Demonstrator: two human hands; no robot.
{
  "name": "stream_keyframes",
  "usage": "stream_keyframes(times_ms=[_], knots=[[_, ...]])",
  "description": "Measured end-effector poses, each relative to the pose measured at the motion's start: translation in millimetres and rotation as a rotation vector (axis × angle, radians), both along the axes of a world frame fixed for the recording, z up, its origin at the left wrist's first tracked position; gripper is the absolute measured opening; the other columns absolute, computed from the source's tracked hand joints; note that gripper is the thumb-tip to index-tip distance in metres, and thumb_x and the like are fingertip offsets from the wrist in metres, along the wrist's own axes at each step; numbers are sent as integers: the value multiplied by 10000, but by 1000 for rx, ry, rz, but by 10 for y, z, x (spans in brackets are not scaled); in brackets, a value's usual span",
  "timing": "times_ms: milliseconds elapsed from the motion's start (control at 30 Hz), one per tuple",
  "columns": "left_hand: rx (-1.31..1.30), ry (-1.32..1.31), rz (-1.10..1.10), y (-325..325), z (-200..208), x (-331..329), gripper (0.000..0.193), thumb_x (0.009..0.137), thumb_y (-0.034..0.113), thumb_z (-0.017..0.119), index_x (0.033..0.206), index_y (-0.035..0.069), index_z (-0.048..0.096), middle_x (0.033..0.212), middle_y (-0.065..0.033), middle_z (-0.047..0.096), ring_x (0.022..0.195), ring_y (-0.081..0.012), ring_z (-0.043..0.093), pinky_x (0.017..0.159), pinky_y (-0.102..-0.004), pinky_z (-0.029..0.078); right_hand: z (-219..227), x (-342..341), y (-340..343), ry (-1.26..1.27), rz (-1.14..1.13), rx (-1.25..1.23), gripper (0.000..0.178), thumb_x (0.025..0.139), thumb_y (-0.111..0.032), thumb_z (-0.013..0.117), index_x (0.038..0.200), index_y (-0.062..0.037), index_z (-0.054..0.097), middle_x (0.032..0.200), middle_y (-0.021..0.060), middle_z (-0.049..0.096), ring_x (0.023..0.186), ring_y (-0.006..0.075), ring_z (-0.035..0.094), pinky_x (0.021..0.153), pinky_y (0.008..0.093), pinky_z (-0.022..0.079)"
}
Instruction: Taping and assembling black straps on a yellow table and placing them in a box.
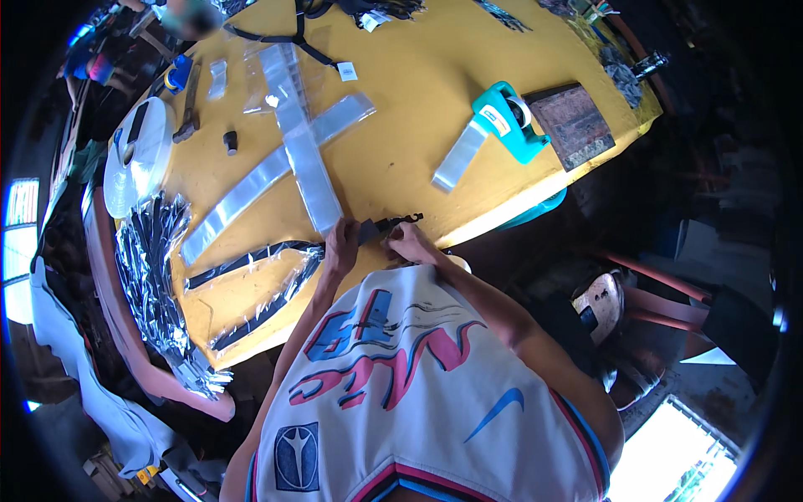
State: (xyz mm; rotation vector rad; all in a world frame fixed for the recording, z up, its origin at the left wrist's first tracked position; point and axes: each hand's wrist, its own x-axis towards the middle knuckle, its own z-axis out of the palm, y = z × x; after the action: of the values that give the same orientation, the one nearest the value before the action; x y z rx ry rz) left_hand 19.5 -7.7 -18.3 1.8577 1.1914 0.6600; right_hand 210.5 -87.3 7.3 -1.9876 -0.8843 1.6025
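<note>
My left hand (340, 245) is at the table's near edge, its fingers closed on a narrow black strap (385, 224). The strap's dark end piece sticks out to the right, past a small grey tag-like patch (368, 231). Just right of it, my right hand (410, 243) is closed with fingertips pinched below the strap; what they hold is hidden. Left of my left hand lie black straps in clear plastic sleeves (251, 261). Long flat clear sleeves (303, 159) lie crossed on the table beyond my hands.
On the yellow table (401, 109) stands a teal tape dispenser (519, 134) beside a dark wooden board (573, 125). A large white roll (155, 163) and a heap of sleeved black straps (150, 284) line the left edge. Another person (104, 69) is at the far left.
</note>
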Motion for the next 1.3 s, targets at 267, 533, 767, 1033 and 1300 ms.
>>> stream_keyframes(times_ms=[267, 533, 767, 1033, 1300], knots=[[55, -11, -40, -82, 57, -12, 115, 949, 134, 635, 972, 25, 608, 841, -201, 668, 776, -391, 658, 688, -444, 507, -266, -149, -93, 485, -570, 52, 126, 917, -46, 671, 1022, 10, 628, 909, 114, 723, 760, 188, 721, 697, 313, 586], [198, 94, -148, -82, 87, 18, 94, 928, 134, 635, 963, 47, 627, 853, -166, 676, 837, -387, 652, 743, -492, 487, -430, -192, -169, 173, -565, 160, 122, 918, -5, 640, 1026, 47, 659, 915, 103, 718, 767, 170, 706, 693, 285, 579], [158, -8, -192, -48, 31, 28, 91, 923, 134, 636, 955, 49, 624, 858, -147, 677, 842, -374, 652, 746, -483, 485, -359, -271, -181, 153, -691, 206, 167, 926, -15, 627, 1073, 50, 674, 896, 99, 701, 754, 157, 697, 673, 271, 573], [162, 9, -238, -25, -14, 33, 93, 928, 144, 623, 966, 59, 631, 883, -133, 687, 868, -367, 652, 763, -473, 474, -442, -470, -170, 140, -918, 72, 466, 841, -128, 730, 1262, -15, 565, 990, 147, 702, 832, 218, 687, 712, 340, 555], [248, 66, -280, 21, 2, 33, 128, 946, 204, 608, 999, 92, 640, 951, -118, 676, 929, -336, 627, 812, -452, 426, -272, -363, -168, -262, -586, 109, 539, 770, -165, 779, 1210, -8, 509, 1033, 229, 681, 932, 386, 684, 820, 440, 540]])
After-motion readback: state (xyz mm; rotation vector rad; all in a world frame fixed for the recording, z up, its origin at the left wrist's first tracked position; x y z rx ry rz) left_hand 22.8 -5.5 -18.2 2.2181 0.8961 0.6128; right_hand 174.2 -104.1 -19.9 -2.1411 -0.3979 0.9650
